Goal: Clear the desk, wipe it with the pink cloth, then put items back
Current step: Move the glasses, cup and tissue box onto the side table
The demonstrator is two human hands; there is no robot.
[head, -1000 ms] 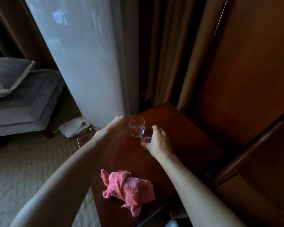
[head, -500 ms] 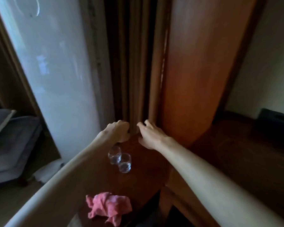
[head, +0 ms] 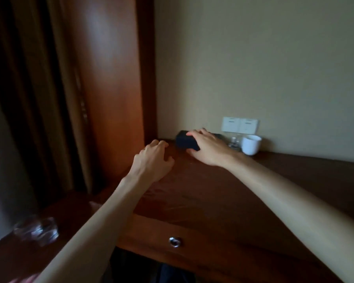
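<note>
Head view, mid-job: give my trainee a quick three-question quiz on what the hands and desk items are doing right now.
1. True or false: the right hand has hold of the black box.
2. Which item stands right of that box on the desk? A) white cup B) kettle C) book
3. Fill in: the left hand holds ____.

Key:
1. True; its fingers lie over the top and its thumb along the near side.
2. A, the white cup below the wall sockets.
3. Nothing; its fingers are loosely curled just left of the box.

Dark box (head: 185,141) at desk's (head: 223,193) back; white cup (head: 250,144) and glasses (head: 37,231) upright
</note>
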